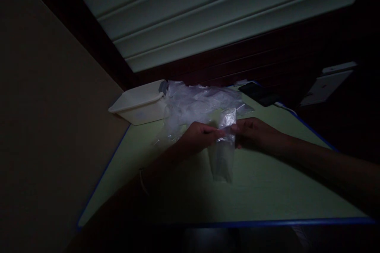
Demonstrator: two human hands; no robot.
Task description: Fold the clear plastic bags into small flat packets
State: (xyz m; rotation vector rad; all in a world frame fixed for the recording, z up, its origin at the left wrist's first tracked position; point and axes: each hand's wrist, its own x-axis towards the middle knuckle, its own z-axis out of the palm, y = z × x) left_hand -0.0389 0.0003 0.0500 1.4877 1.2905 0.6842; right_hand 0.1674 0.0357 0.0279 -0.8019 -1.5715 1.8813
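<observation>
The scene is dim. A small clear plastic bag (224, 154) hangs upright over the pale green table (267, 189), held from both sides near its upper part. My left hand (199, 136) pinches its left edge. My right hand (254, 131) pinches its right edge. Both hands hover just above the tabletop, fingers closed on the bag. I cannot make out whether anything is inside the bag.
A heap of clear plastic bags (198, 102) lies behind the hands. A white plastic tub (139, 104) stands at the table's back left corner. A dark phone (259, 93) with a white cable rests at the back right. Blue tape edges the table.
</observation>
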